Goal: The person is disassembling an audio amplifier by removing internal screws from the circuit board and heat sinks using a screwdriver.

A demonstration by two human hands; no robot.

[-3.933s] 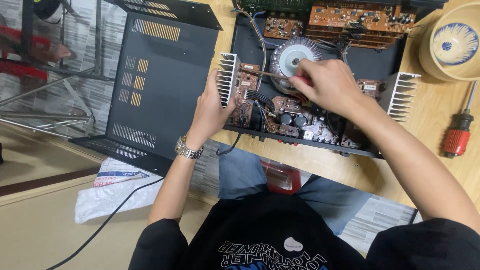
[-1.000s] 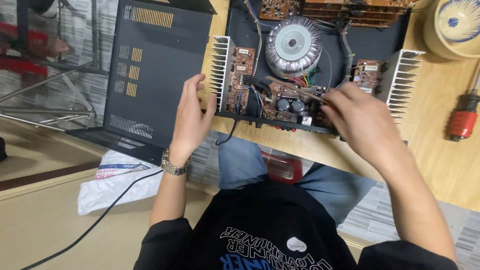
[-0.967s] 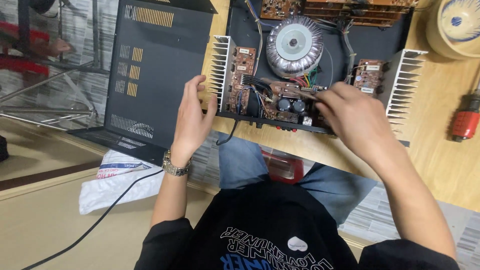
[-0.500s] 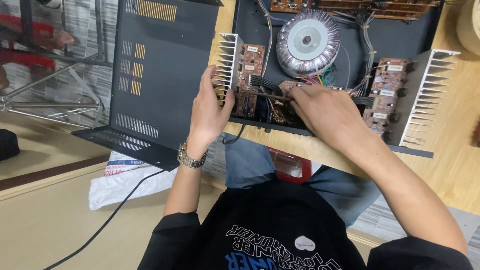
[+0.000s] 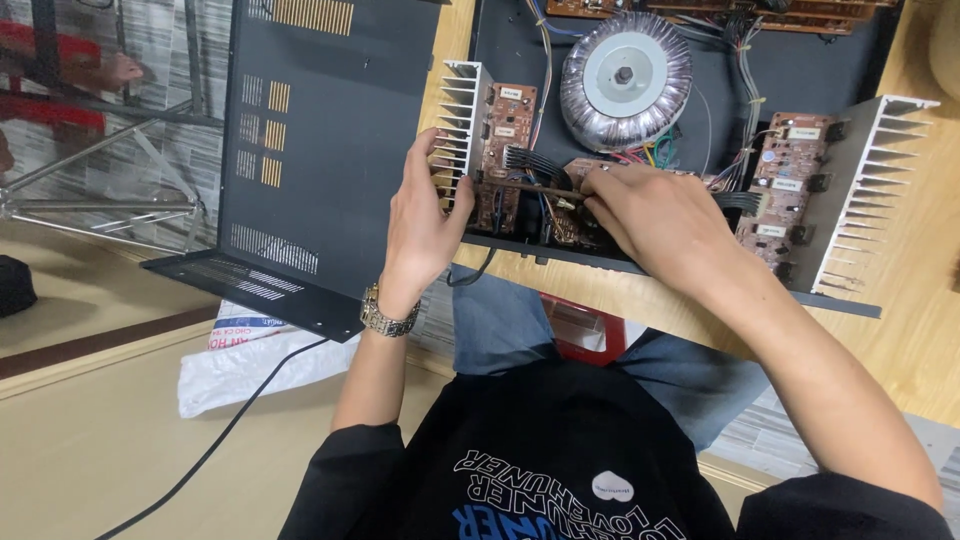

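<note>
Workbench (image 5: 920,330): we sit at a pale wooden top, and the open case lies across it, its near edge overhanging our lap.
Lid (image 5: 320,150): the dark vented cover rests to the left of the case, tilted off the bench edge, close beside our left wrist.
Amplifier case (image 5: 830,60): black tray, open upward, holding everything we work on.
Right heat sink (image 5: 865,190): finned metal block at the far right, well apart from both hands.
Transformer (image 5: 625,78): round wound ring behind the boards, just beyond our right fingers.
Left heat sink (image 5: 460,130): finned block at the case's left end, where we brace.
Circuit board (image 5: 505,150): brown board standing just beside that left block, between our two hands, with a second brown board (image 5: 785,185) by the right fins.
Left hand (image 5: 420,215): fingers curl against the left fins and board edge, thumb apart, steadying rather than clenching.
Right hand (image 5: 655,215): fingers bent down into the wiring near the case middle; we cannot tell whether they pinch anything, as the knuckles hide the tips.
Doing it well: we judge a firm left brace and small right-finger moves best.
In the way: wire bundles (image 5: 745,70) and sharp fins crowd the gap.
Cable (image 5: 220,450): black lead trailing over the floor below.
Watch (image 5: 385,315): metal band on our left wrist.
</note>
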